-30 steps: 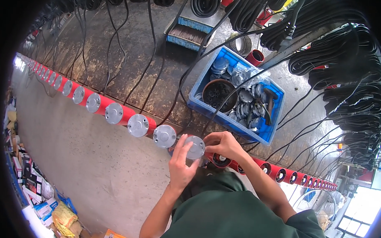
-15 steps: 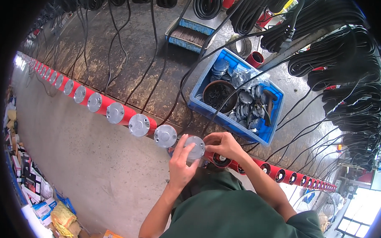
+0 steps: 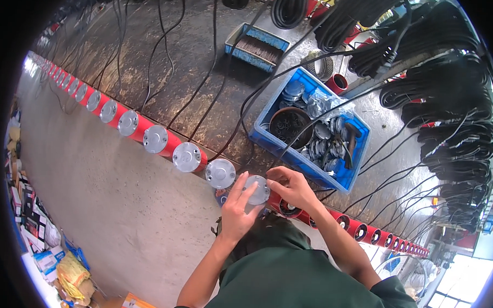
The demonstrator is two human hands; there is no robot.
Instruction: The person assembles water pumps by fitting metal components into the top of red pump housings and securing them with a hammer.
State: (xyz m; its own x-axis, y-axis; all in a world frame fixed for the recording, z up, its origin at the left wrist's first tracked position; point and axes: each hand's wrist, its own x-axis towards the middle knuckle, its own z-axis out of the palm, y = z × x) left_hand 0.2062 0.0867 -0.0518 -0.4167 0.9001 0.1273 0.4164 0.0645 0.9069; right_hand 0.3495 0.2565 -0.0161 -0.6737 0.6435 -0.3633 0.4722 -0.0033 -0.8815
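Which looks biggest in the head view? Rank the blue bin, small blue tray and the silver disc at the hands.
Blue bin
Small blue tray
Silver disc, partly covered by the left hand

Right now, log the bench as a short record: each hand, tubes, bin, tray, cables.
Left hand: fingers and thumb around a silver lid
Right hand: fingertips at that lid's right edge; exact grip unclear
Red tubes: row along the table edge; silver lids left, open ends right
Blue bin: loose silver lids, brown bowl of dark parts
Blue tray: beyond the bin, left
Black cables: coiled bundles above the table
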